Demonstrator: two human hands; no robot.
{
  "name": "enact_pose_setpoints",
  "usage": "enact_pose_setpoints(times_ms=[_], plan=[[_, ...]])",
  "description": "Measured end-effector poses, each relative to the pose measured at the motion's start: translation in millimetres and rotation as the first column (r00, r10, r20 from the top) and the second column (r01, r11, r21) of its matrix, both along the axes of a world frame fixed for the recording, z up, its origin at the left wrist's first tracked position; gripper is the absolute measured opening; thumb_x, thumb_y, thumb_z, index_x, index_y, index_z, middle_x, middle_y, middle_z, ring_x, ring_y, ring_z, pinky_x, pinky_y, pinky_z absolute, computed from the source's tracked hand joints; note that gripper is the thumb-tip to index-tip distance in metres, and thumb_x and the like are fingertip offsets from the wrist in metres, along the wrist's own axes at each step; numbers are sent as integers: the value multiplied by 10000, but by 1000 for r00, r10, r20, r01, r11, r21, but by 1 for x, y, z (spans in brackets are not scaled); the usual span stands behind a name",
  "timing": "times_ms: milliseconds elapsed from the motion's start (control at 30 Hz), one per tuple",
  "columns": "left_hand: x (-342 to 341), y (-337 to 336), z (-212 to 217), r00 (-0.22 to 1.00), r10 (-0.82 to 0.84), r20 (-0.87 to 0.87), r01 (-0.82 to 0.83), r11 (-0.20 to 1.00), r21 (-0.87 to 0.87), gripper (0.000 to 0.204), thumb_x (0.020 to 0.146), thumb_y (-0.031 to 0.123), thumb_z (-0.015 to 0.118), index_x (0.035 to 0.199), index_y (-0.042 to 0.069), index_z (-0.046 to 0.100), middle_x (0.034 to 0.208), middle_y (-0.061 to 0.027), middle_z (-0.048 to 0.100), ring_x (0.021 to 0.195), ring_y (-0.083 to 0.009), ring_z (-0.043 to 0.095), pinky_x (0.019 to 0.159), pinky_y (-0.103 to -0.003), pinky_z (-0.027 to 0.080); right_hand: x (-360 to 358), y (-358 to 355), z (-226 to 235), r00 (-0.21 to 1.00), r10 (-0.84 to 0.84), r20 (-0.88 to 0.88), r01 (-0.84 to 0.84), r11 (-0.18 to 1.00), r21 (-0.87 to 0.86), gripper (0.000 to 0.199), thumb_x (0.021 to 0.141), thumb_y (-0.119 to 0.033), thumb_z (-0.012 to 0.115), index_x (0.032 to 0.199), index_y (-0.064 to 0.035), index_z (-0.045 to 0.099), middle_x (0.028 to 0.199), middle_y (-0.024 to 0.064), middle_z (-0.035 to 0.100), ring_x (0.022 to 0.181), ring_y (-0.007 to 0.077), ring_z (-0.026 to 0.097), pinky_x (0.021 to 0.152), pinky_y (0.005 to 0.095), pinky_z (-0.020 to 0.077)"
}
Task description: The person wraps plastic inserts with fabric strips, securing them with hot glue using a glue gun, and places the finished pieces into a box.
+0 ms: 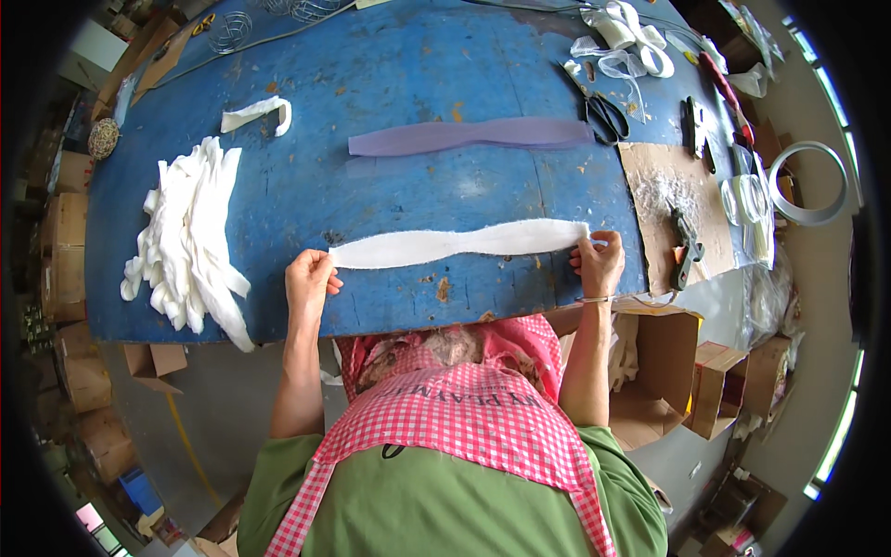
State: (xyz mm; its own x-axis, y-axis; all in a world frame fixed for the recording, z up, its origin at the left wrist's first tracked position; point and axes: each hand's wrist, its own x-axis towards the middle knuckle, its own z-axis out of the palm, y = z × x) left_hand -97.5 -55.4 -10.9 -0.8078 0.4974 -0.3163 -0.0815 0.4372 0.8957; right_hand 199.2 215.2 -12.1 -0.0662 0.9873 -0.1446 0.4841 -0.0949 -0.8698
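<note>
A long white fabric strip (455, 243) with wavy edges and a narrower middle stretches between my hands, close to the table's near edge. My left hand (311, 276) pinches its left end between thumb and fingers. At the other end, my right hand (600, 262) grips the strip's corner with curled fingers. Beyond it, a sheer purple strip (469, 137) of similar shape lies flat on the blue table (325, 186). To the left is a heap of white fabric strips (188, 237), and a single curled white strip (257, 115) lies farther back.
Black-handled scissors (605, 116) lie by the purple strip's right end. On the right, a glue gun (687, 249) rests at a cardboard sheet (650, 186), near a tape roll (808, 183). White ribbon (631, 37) sits at the back right. Open cardboard boxes (654, 376) stand below the table.
</note>
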Motion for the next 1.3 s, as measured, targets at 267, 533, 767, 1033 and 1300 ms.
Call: enact_pose_setpoints(times_ms=[267,533,767,1033,1300], plan=[[8,-2,6,854,228,-468,-202,974,106,139,883,53,526,999,24,599,840,-31,568,693,-71,535,552,-198,432,20,-9,-13,921,-99,-378,125,991,44,161,900,-137,541,991,-10,501,652,97,614,487,119,574,417,200,443],[80,66,26,499,-401,-768,501,857,-122,323,782,74,640,1100,42,597,1133,-121,584,1004,-246,582,861,-330,496,15,-8,-11,946,-135,-295,202,957,207,119,903,-102,522,983,-16,541,758,86,640,595,122,612,515,216,490],[94,80,-1,249,-657,-712,637,664,-391,437,805,140,619,1230,82,533,1298,-77,492,1229,-237,421,1041,-352,324,-58,-71,-1,698,664,266,-679,498,539,502,775,-91,634,1254,-56,487,1292,130,491,1216,279,450,999,387,375],[89,78,1,219,-730,-647,648,605,-464,460,826,152,590,1274,99,496,1344,-62,448,1278,-226,360,1070,-358,282,-37,-48,-19,648,465,603,-744,557,369,434,864,-170,550,1276,-60,473,1339,102,456,1260,240,406,1044,393,309],[92,82,5,224,-740,-634,656,596,-464,445,834,181,592,1263,102,507,1339,-61,459,1269,-221,377,1068,-347,287,43,23,-43,640,-165,750,-419,744,521,339,933,-180,415,1210,-32,540,1347,125,441,1285,277,366,1080,406,232]])
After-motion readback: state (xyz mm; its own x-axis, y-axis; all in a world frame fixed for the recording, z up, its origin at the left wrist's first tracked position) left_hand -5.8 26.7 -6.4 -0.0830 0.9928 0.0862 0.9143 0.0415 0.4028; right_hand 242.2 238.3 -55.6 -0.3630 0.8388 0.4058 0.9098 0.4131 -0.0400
